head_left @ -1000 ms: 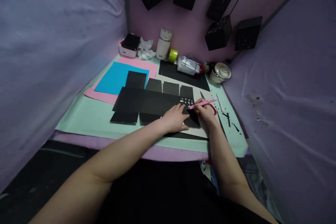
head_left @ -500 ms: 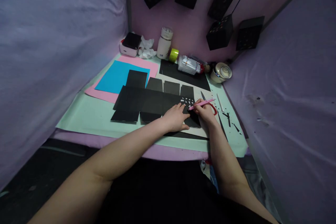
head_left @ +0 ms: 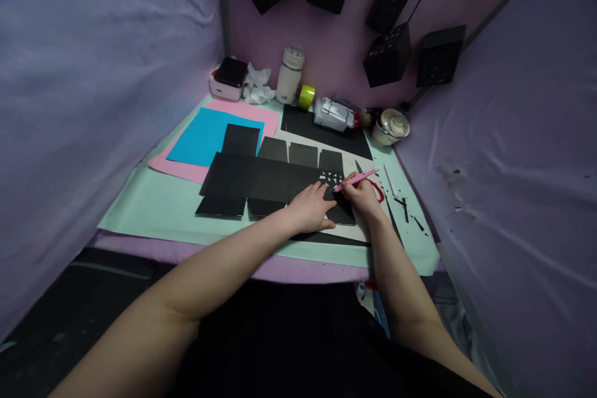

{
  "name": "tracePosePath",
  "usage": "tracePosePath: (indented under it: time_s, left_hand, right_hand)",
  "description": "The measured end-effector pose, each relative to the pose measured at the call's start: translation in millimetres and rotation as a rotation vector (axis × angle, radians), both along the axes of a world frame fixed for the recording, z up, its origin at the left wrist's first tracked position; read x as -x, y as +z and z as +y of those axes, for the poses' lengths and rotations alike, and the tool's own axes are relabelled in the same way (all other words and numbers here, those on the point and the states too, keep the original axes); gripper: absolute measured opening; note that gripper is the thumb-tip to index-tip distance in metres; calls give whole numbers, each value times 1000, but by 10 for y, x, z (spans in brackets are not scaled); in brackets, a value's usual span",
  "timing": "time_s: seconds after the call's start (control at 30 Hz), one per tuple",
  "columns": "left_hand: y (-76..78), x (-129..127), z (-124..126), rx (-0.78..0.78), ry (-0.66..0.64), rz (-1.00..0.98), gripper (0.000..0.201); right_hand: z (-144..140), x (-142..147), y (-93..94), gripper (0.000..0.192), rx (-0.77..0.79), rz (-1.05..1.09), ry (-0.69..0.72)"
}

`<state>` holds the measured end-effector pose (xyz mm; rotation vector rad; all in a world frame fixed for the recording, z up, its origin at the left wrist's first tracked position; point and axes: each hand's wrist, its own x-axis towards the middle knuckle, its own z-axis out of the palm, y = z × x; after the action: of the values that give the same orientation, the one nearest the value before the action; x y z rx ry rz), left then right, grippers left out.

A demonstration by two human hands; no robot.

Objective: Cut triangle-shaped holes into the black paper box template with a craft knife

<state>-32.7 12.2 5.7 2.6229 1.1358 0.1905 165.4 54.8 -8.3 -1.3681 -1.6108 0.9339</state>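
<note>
A black card sheet point(head_left: 268, 177) with fold-out flaps lies flat on the table. Small angular holes point(head_left: 332, 178) pierce its right panel, pale where the surface below shows through. My left hand point(head_left: 310, 206) rests on the card, palm down with fingers spread, just below and left of the holes. A slim pink craft knife point(head_left: 357, 179) is gripped like a pen in my right hand point(head_left: 361, 194). Its tip meets the card close to my left fingertips; the blade is too small to make out. Red-handled scissors point(head_left: 381, 194) lie partly hidden beside my right hand.
Blue paper point(head_left: 196, 140) and pink paper point(head_left: 175, 172) lie at left. A white pen-like stick point(head_left: 390, 179) and black scraps point(head_left: 405, 210) are at right. Along the back stand a bottle point(head_left: 289, 78), yellow tape point(head_left: 306, 97) and a lidded pot point(head_left: 392, 127). Black boxes point(head_left: 388, 56) hang above.
The view has shifted slightly. The knife's tip has moved a little away from me along the card, with my right hand following. My left hand stays in place on the card.
</note>
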Motion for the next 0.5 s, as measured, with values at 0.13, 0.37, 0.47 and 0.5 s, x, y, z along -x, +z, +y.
tracePosePath:
  time_s: [0.13,0.37,0.47,0.5]
  left_hand:
    - [26,5,-10,24,2,8,64]
    - [21,3,0,29,-4,7,64]
    - [28,2,-1,35,-2,14,65]
    - [30,1,-2,36,-1,16,64]
  right_hand:
    - [-4,5,-8,17,-4,14,-16]
    - [11,11,-59,17,-44,2,-47]
    - [14,9,-72,17,-60,-12,-60]
    - [14,8,-74,18,-66,-15,-62]
